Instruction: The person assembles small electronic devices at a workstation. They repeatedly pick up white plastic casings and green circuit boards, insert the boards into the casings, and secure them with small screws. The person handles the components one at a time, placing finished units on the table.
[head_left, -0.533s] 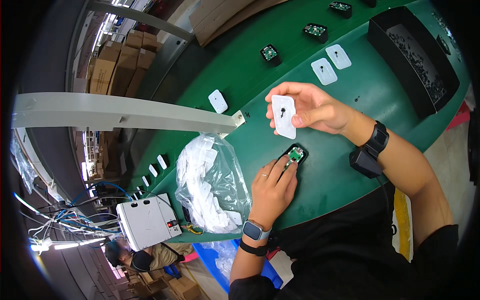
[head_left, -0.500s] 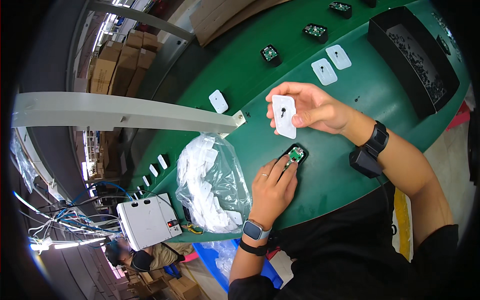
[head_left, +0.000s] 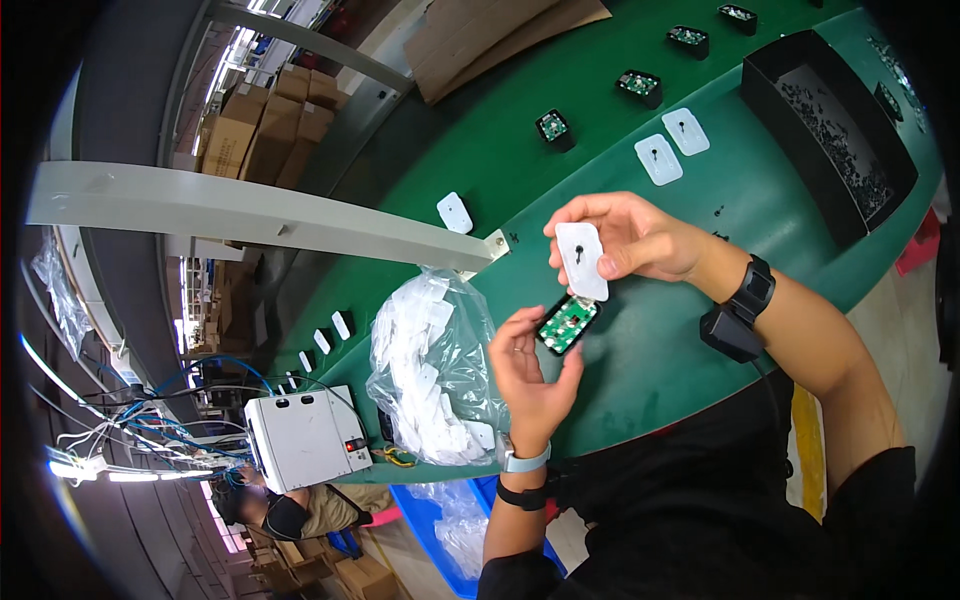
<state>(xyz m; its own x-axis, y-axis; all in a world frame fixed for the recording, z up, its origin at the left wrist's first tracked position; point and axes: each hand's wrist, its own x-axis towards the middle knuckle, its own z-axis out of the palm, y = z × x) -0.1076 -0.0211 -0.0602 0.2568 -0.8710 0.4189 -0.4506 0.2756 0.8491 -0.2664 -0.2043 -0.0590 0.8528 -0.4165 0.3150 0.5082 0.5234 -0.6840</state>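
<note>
Between the thumb and fingers of my left hand is a black housing with a green circuit board in its open top, tilted up off the table. My right hand grips a white plastic cover with rounded corners and a small black part at its middle. The cover hangs just above the housing's far end; whether the two touch I cannot tell. Two more white covers, each with a black part on it, lie beyond my right hand on the green table.
A black tray of small black parts stands at the right. Several board-filled housings sit along the far green strip. A clear bag of white covers lies left, below a metal post. Beyond is a white box with cables; a person sits there.
My left hand has lifted the housing off the table and turned its board upward. My right hand has lowered the white cover toward it. The view has shifted slightly.
</note>
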